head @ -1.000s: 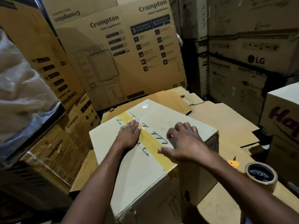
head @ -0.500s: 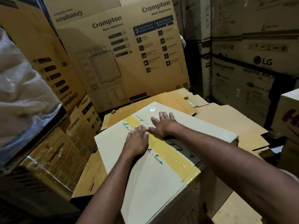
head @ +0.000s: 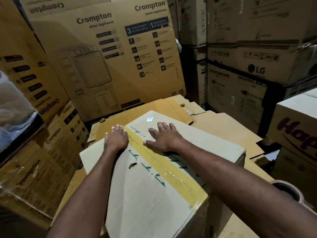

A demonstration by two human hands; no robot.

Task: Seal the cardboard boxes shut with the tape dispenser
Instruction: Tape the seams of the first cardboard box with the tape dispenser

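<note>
Both hands lie flat and open on top of the box (head: 145, 194), fingers straight, holding nothing. The left hand (head: 117, 139) presses the left flap, its fingertips reaching the far edge. The right hand (head: 167, 139) presses the right flap, its thumb touching the edge of the tape (head: 166, 163).

The tape is a yellowish strip over the centre seam. Its long axis runs on a slant from the near right corner, where it folds over the edge, away to the far left. The hands sit on either side of it at its far end, so this looks like the smoothing-down step, with the top seam of this box already covered.

The box rests on loose cardboard sheets (head: 228, 127), with tall printed cartons (head: 111, 57) stacked behind and to the sides.

The roll (head: 291, 193) lies low on the right, near the box's near right corner and partly hidden by the right forearm (whether it sits in a dispenser frame cannot be told). It is well apart from both hands, behind them on the person's side, and much nearer the right arm. Judging from that, picking it up again would fall to the right hand, drawn back and outward, while the left could steady the box.
</note>
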